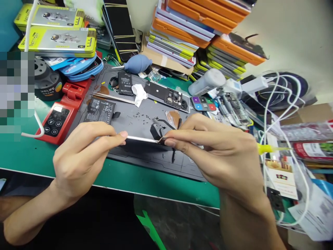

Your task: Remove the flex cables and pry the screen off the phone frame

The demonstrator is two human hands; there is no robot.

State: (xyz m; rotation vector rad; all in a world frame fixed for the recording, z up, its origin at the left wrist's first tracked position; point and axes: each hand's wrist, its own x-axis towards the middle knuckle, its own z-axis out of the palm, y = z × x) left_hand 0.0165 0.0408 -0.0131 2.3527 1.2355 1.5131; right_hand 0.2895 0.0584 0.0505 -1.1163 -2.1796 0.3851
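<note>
A thin phone (142, 139), seen almost edge-on with a silvery rim, spans the gap between my hands above the mat. My left hand (83, 156) is closed on its left end, thumb and index finger pinching the edge. My right hand (218, 152) pinches its right end. A small dark and tan strip (161, 140) shows at my right fingertips; whether it is attached to the phone I cannot tell. Just beyond lie black flex cables (157, 130). A battery (100, 110) lies flat past my left hand. The phone's face is hidden.
On the grey mat (125, 119) lie tweezers (109, 97), tiny screws, a second battery (125, 83) and a phone back cover (169, 97). A blue air blower (137, 64) is behind. Red equipment (56, 119) stands left, stacked boxes (177, 34) behind, white cables (298, 90) right.
</note>
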